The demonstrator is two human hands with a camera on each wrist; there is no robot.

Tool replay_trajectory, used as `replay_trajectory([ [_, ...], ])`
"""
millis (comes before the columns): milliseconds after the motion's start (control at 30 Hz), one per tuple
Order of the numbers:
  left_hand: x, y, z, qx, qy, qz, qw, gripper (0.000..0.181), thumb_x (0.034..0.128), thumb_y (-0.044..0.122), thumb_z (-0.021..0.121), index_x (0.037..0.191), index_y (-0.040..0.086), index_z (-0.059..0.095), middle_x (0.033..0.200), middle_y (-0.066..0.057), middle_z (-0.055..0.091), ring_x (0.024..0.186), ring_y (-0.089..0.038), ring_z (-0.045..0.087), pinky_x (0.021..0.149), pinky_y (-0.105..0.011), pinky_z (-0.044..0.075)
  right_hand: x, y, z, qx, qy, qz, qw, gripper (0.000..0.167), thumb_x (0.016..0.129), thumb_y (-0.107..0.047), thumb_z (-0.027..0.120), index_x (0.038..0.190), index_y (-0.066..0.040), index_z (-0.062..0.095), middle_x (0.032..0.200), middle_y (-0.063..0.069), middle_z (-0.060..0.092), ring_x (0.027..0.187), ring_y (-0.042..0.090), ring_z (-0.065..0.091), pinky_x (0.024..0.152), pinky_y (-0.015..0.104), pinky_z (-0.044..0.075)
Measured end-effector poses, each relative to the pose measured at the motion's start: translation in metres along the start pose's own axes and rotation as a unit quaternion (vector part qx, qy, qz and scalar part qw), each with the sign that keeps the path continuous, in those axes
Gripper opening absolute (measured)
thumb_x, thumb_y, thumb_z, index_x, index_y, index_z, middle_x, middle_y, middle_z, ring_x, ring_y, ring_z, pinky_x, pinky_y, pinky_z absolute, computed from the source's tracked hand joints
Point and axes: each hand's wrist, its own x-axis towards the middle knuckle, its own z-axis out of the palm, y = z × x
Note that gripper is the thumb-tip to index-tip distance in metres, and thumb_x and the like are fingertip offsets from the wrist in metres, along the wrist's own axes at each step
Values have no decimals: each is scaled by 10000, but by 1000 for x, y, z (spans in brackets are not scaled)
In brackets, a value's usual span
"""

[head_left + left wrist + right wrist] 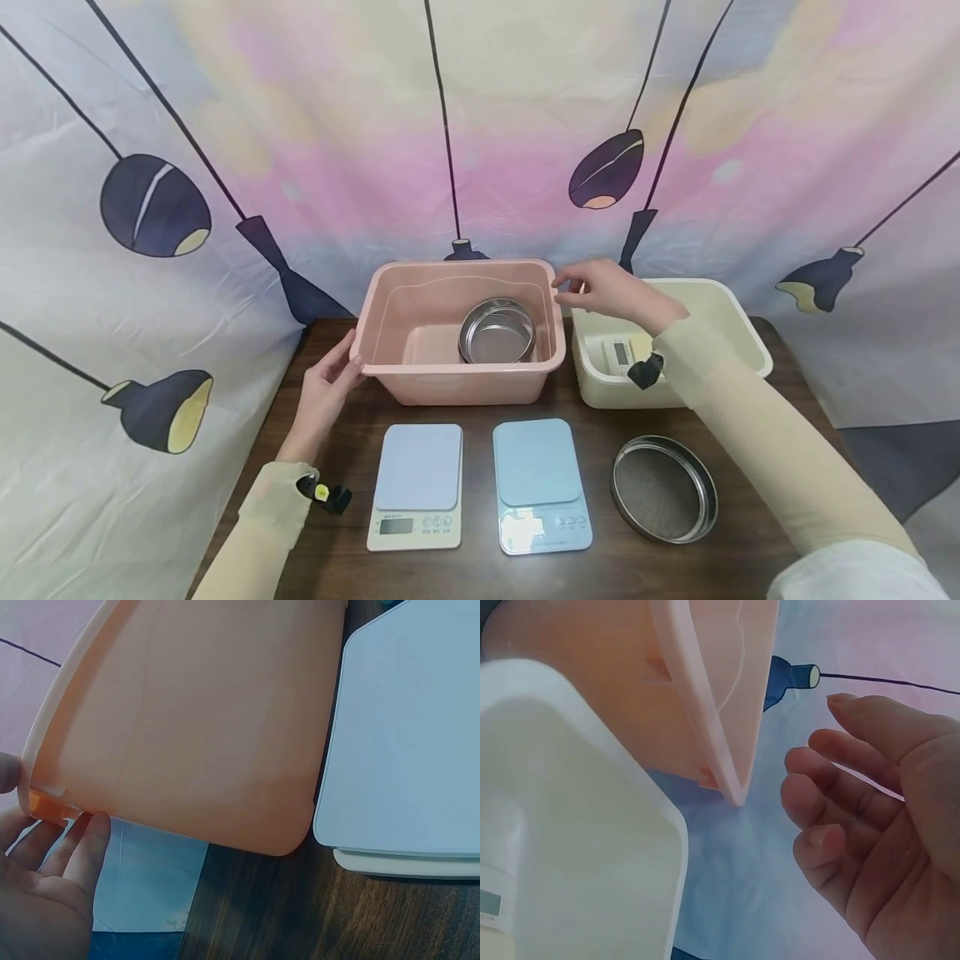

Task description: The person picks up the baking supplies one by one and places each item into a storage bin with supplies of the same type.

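A pink plastic basin (457, 387) stands at the back of the table with a round metal sieve (497, 332) inside, toward its right end. My left hand (322, 400) holds the basin's left rim; in the left wrist view the fingers (86, 851) reach under the rim and the thumb is at its outer edge. Close to the basin's right rim is my right hand (607, 292). The right wrist view shows that hand (885, 802) apart from the rim, its fingers loosely bent and holding nothing.
A cream basin (720, 304) to the right contains a small scale (619, 356). In front lie a white kitchen scale (418, 471), a light blue kitchen scale (540, 475) and another round sieve (664, 490). A patterned cloth (360, 150) hangs behind the table.
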Motion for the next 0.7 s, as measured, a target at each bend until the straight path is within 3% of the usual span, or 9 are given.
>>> replay_trajectory([
  [133, 0, 0, 0, 81, 0, 19, 10000, 549, 1072, 117, 588, 1582, 22, 408, 1620, -239, 385, 1215, -1, 584, 934, -165, 550, -9, 1, -2, -55, 141, -106, 9998, 286, 998, -174, 705, 1252, -43, 718, 875, 40, 700, 814, 235, 644, 720, 378, 559],
  [333, 0, -1, 0, 230, 46, 56, 9997, 545, 1075, 127, 586, 1583, 35, 413, 1614, -221, 408, 1194, 41, 583, 931, -158, 548, -23, -1, -5, 90, 132, 126, 9998, 314, 1008, -194, 690, 1300, -79, 703, 950, 50, 706, 858, 228, 652, 759, 390, 573],
  [700, -1, -3, 1, 103, 67, 167, 9998, 530, 1073, 104, 579, 1574, 23, 426, 1599, -244, 418, 1192, 13, 605, 933, -168, 551, -43, 3, -7, 152, 118, 157, 9997, 335, 1019, -211, 688, 1320, -63, 690, 1044, 81, 727, 974, 253, 663, 874, 467, 583],
])
